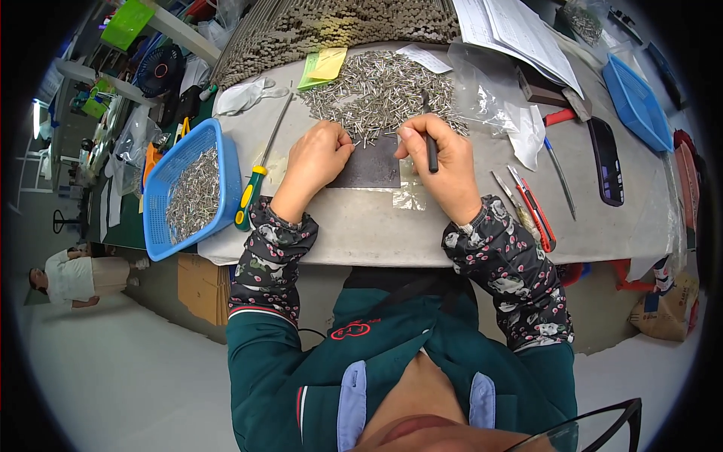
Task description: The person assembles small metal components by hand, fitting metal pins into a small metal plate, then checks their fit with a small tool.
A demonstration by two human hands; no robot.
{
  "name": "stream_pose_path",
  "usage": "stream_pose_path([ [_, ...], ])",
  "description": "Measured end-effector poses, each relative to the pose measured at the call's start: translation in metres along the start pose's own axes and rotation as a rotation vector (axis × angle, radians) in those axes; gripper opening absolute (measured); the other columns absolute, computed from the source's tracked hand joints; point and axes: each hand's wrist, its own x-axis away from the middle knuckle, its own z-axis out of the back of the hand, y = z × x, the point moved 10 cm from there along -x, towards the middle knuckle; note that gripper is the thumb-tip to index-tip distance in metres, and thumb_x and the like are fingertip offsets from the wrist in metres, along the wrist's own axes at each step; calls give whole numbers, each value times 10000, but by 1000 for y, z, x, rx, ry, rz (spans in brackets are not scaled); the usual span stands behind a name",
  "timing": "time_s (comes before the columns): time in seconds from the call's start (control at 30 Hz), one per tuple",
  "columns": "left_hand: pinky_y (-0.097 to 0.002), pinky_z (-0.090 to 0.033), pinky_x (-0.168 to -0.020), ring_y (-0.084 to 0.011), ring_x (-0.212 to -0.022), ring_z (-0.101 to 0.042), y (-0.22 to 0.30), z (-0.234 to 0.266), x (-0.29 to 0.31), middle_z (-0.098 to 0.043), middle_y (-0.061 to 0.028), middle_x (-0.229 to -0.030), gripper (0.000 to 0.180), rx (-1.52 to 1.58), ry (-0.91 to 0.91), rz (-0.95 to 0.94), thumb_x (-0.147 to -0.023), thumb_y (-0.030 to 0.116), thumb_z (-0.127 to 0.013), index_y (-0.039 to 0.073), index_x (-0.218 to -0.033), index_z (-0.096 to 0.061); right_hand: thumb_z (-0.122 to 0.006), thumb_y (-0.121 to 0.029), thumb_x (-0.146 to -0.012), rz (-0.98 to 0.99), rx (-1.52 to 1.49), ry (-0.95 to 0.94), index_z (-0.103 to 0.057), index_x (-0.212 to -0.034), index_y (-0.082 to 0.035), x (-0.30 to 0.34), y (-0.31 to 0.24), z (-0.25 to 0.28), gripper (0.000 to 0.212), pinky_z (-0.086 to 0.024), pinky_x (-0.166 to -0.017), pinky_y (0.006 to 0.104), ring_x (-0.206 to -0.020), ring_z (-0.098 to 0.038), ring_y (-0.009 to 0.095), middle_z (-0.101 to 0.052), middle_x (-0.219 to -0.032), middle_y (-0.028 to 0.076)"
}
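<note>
A heap of small silver metal pins lies on the grey worktop. A dark flat plate rests at its near edge, with clear tape along the plate's right side. My left hand is closed in a pinch at the plate's left edge; whatever its fingertips hold is hidden. My right hand grips a slim black pen-shaped tool, which slants up over the heap. Thumb and index finger of that hand come close together above the plate's right side, and nothing shows clearly between them.
A blue basket of metal pins stands left, beside a long screwdriver. To the right lie a red utility knife, a blue pen, a hammer and a phone. Stacked metal rods line the back.
</note>
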Motion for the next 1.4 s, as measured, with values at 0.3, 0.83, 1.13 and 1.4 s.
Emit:
stream_pose_path([
  [0.3,-391,-476,-692,-307,-775,-606,0,-6,-3,-627,-128,-797,125,-14,-108,94,-705,165,-584,50,-717,-631,-585,-120,-841,4,-4,-2,-582,-807,-24,1,1,2,102,-463,-499,230,-556,-626,120,-615,-610,63],
  [0.83,-401,-480,-693,-309,-792,-610,10,-6,-8,-628,-125,-839,118,-113,-50,166,-685,177,-585,74,-700,-639,-587,-123,-836,56,-10,4,-589,-804,-29,2,-1,7,99,-458,-481,231,-547,-629,126,-611,-590,65],
  [1.13,-334,-472,-624,-242,-685,-606,30,-2,-13,-622,-83,-742,103,-183,-40,4,-678,147,-600,47,-701,-611,-593,-110,-824,79,-29,14,-590,-798,-36,0,0,8,78,-454,-478,254,-532,-621,158,-602,-593,73],
  [1.4,-131,-219,-412,20,-521,-360,23,-39,12,-482,79,-650,46,1342,-423,247,-797,96,-609,88,-820,-569,-705,-121,-708,381,363,-65,-607,-935,-61,6,-27,-11,254,-467,-531,313,-617,-609,228,-613,-694,92],
])
